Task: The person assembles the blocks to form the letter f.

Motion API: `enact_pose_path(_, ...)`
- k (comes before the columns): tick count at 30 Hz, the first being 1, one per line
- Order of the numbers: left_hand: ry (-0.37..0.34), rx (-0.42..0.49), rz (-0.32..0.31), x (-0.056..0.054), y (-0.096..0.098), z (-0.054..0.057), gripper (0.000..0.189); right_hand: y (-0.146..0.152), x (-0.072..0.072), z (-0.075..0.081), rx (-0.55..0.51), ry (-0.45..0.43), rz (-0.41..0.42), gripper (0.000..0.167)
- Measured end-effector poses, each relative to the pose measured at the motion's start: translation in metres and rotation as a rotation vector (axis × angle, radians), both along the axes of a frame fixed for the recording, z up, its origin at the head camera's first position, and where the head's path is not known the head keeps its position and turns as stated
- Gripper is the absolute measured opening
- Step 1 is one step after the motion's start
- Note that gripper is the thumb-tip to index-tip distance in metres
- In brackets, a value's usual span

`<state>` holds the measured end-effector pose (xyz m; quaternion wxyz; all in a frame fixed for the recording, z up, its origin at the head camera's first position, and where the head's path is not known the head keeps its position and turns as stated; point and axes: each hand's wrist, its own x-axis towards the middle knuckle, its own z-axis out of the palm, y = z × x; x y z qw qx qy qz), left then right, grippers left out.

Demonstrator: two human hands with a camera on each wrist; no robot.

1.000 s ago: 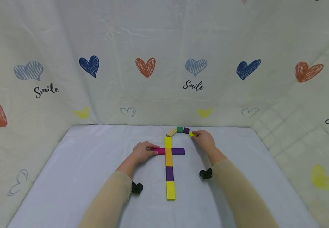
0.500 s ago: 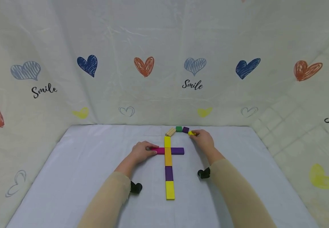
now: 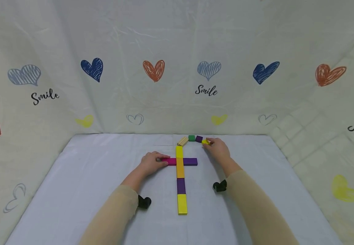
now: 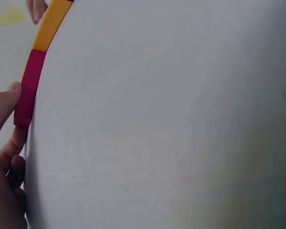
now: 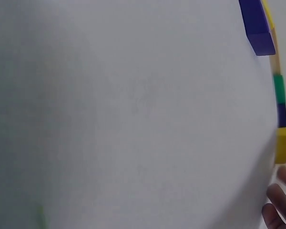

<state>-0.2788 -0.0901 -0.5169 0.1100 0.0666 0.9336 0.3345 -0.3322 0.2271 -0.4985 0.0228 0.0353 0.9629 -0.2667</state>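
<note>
My left hand (image 3: 151, 163) pinches the outer end of a pink block (image 3: 171, 161), thumb on the near side and forefinger on the far side. That pink block (image 4: 30, 86) meets an orange block (image 3: 180, 168) in the left wrist view. Further back, my right hand (image 3: 219, 149) holds a small yellow block (image 3: 205, 142) between thumb and forefinger. In the right wrist view the yellow block (image 5: 281, 145) lies end to end with a small purple block (image 5: 282, 115); the hand is partly cut off by the frame edge.
A column of yellow, orange and purple blocks runs toward me, ending in a yellow block (image 3: 182, 204). A long purple block (image 3: 190, 161) extends right. Plain wooden blocks (image 3: 182, 141) and a green block (image 3: 191, 138) curve behind. A white cloth (image 3: 88, 190) covers the table.
The yellow block under my right hand has shifted slightly away from me, beside the small purple block. My left hand stays on the pink block; the whole view has drifted slightly.
</note>
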Motion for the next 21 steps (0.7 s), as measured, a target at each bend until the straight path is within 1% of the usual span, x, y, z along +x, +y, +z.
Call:
enact_pose_path(4, -0.004, -0.002, -0.004, 0.0, 0.0, -0.002, 0.034, 0.0, 0.007, 0.006, -0.011, -0.014, 0.002, 0.056)
enact_pose_path(7, 0.001, -0.008, -0.003, 0.001, -0.002, -0.002, 0.037, -0.001, 0.011, 0.009, -0.042, -0.016, 0.009, 0.059)
enact_pose_path(13, 0.016, -0.008, -0.012, 0.0, -0.003, -0.003, 0.043, 0.005, 0.018, 0.007, -0.065, 0.038, 0.062, 0.057)
enact_pose_path(19, 0.059, 0.073, -0.003, -0.001, -0.008, -0.011, 0.041, 0.011, 0.035, 0.008, -0.08, 0.054, 0.123, 0.057)
enact_pose_path(21, 0.072, 0.104, -0.002, 0.0, -0.009, -0.011, 0.041, 0.014, 0.041, 0.009, -0.079, 0.059, 0.139, 0.057)
